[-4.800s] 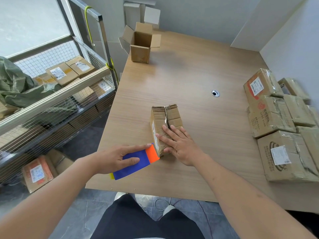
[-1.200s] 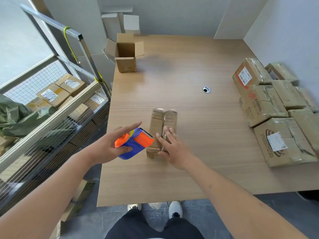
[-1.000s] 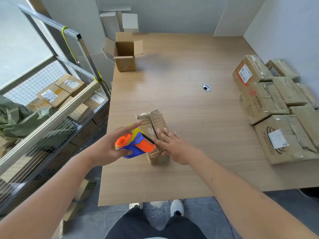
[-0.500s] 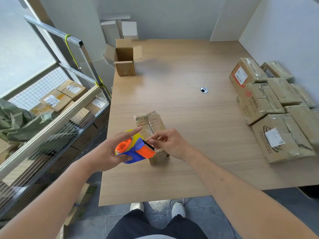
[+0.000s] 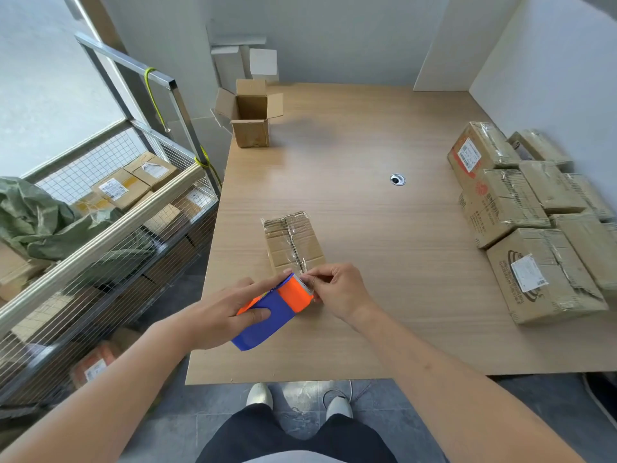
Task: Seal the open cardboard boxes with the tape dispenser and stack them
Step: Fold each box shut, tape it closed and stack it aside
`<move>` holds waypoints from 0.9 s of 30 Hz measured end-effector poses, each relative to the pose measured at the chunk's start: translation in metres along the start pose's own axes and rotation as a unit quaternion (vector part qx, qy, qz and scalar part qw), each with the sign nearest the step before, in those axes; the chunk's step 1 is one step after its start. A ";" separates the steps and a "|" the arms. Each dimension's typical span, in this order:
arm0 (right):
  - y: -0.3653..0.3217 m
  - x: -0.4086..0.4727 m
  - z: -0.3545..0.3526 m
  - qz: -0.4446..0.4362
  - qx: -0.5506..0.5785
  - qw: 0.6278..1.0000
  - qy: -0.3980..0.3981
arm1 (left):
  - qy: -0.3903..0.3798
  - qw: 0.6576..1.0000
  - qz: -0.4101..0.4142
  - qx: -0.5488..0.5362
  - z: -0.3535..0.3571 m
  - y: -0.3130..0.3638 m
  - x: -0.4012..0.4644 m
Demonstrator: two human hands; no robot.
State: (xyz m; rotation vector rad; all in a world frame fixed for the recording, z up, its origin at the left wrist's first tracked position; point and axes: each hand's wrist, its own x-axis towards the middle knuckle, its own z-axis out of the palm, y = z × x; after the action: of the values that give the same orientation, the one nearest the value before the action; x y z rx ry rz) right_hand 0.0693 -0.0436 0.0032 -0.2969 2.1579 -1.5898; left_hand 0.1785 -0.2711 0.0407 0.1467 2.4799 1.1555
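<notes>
Tape dispenser (image 5: 272, 310) now lower in left hand (image 5: 217, 315), right hand (image 5: 337, 292) still pinching tape end

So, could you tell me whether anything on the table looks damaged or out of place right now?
The small box in front of the hands looks rough: its clear tape is wrinkled and its far end crumpled. The open box at the far left corner of the table is unsealed, flaps splayed. Nothing looks spilled.

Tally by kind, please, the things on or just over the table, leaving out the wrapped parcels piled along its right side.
Open cardboard box: 1
Closed cardboard box: 1
Tape dispenser: 1
Cable grommet: 1
Total: 4
</notes>
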 end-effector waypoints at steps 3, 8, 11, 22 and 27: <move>0.007 -0.007 0.001 0.030 0.018 0.999 0.023 | -0.013 1.000 -0.017 0.009 0.000 -0.001 -0.001; 0.020 0.005 -0.044 0.077 0.022 0.989 0.126 | -0.035 0.997 -0.062 0.031 -0.014 -0.025 -0.017; 0.030 0.009 -0.054 0.085 -0.004 0.987 0.138 | -0.035 0.996 -0.084 0.021 -0.015 -0.033 -0.019; 0.058 0.033 -0.037 0.125 -0.042 0.982 0.132 | -0.045 0.987 -0.150 0.029 -0.006 -0.054 0.009; 0.080 0.044 -0.030 0.136 -0.020 0.985 0.108 | -0.046 0.985 -0.162 0.027 -0.004 -0.058 0.023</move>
State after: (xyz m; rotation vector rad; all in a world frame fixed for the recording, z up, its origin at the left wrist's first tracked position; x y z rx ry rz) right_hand 0.0234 -0.0118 -0.0747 0.1612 2.2758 -1.4815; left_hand 0.1599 -0.3058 -0.0085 -0.1794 2.3443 0.9235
